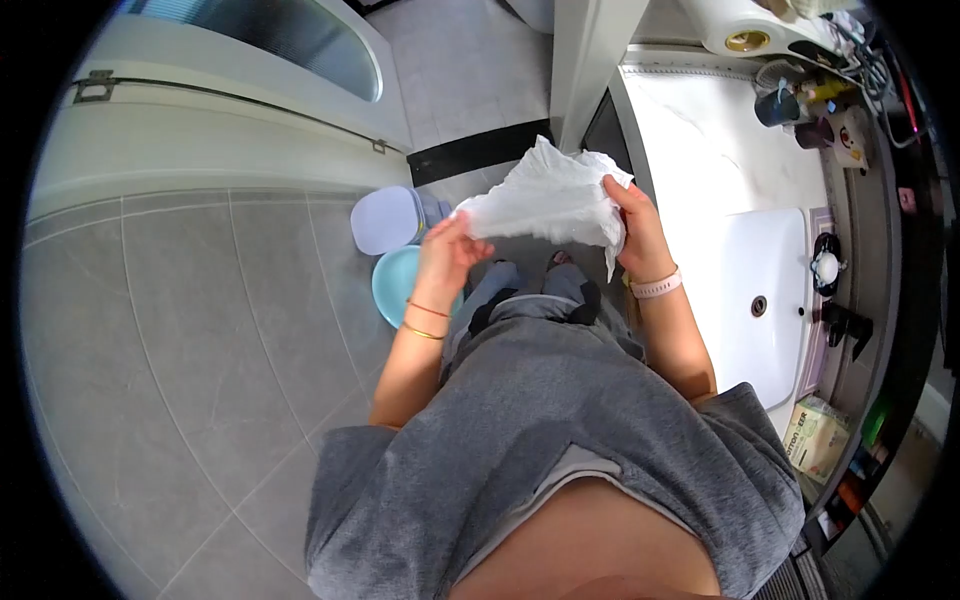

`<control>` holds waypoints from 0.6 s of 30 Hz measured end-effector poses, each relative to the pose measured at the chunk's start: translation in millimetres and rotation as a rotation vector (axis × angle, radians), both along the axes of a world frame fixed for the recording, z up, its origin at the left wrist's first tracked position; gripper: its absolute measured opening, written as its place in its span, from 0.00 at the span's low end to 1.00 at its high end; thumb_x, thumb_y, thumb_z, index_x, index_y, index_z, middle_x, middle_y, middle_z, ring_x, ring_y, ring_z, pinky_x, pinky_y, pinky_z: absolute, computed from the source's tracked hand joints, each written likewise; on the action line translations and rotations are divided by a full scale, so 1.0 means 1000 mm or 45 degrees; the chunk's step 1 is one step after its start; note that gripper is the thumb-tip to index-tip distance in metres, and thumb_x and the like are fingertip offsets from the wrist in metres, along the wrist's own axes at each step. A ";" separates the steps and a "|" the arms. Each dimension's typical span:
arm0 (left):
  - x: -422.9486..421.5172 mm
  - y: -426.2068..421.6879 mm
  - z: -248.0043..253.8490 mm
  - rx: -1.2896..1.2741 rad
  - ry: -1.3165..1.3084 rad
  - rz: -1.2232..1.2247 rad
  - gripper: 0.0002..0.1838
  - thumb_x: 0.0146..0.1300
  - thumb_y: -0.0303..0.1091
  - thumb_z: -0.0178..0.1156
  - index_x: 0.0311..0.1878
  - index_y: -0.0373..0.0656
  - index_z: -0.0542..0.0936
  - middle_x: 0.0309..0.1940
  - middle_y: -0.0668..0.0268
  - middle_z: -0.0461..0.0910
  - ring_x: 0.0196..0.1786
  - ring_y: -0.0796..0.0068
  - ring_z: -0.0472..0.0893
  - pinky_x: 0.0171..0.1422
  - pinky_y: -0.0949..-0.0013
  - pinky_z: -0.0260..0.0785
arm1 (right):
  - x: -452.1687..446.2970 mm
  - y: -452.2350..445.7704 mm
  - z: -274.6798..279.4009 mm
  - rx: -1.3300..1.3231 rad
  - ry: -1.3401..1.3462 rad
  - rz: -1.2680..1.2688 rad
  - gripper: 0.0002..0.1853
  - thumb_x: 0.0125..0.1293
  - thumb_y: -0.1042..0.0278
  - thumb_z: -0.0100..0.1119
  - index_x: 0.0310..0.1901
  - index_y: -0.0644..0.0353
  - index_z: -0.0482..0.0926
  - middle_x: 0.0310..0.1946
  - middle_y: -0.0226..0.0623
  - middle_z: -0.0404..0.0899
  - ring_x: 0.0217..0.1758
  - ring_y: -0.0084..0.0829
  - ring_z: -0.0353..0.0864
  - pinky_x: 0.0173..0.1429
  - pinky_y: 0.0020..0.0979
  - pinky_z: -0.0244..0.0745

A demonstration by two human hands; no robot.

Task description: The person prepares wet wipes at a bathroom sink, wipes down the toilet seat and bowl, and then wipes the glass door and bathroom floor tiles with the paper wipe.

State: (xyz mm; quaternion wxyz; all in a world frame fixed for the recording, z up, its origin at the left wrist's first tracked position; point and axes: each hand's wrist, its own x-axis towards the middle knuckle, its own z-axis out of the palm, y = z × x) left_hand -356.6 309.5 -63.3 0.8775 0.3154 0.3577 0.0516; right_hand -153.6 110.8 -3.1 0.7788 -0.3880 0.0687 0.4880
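Observation:
A thin, crumpled white tissue [555,200] is stretched between my two hands at about waist height. At its left corner, the fingers of my left hand [450,258] pinch the edge. My right hand [642,232] grips the opposite end, thumb on top and the other fingers partly hidden behind it. The tissue's upper edge is ragged, and one corner hangs down beside my right palm.
To the right, a white counter holds a sink [752,345] with a black faucet [848,328], a tissue pack [817,437] and cups [778,105]. A lidded bin [388,220] and light-blue basin [400,285] stand on the grey floor at left, near a door [250,110].

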 end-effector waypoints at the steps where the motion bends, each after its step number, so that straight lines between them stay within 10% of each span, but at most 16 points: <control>1: 0.006 0.001 0.012 0.001 0.001 0.011 0.12 0.69 0.36 0.50 0.48 0.40 0.76 0.48 0.59 0.79 0.48 0.66 0.80 0.55 0.60 0.72 | 0.004 0.003 -0.010 -0.023 -0.026 0.042 0.16 0.69 0.64 0.51 0.53 0.65 0.73 0.43 0.36 0.81 0.42 0.27 0.81 0.48 0.27 0.76; 10: 0.020 0.089 0.004 0.043 -0.160 0.824 0.14 0.71 0.41 0.48 0.52 0.44 0.72 0.45 0.65 0.78 0.46 0.68 0.78 0.55 0.60 0.71 | 0.040 0.080 -0.028 -0.072 0.078 -0.001 0.15 0.67 0.66 0.52 0.51 0.65 0.74 0.42 0.36 0.80 0.43 0.29 0.80 0.49 0.29 0.75; 13: 0.041 0.129 0.053 0.372 -0.108 0.458 0.15 0.72 0.43 0.46 0.54 0.46 0.71 0.47 0.66 0.77 0.46 0.70 0.79 0.38 0.69 0.76 | 0.054 0.121 -0.019 -0.043 0.141 0.169 0.16 0.66 0.62 0.54 0.51 0.63 0.74 0.43 0.36 0.81 0.46 0.29 0.80 0.53 0.29 0.74; 18: 0.105 0.192 0.017 0.163 -0.206 0.030 0.18 0.72 0.46 0.43 0.55 0.45 0.70 0.49 0.63 0.77 0.49 0.69 0.79 0.42 0.64 0.77 | 0.046 0.252 0.005 0.383 0.407 0.322 0.18 0.67 0.60 0.54 0.54 0.62 0.73 0.47 0.37 0.80 0.48 0.30 0.80 0.56 0.32 0.74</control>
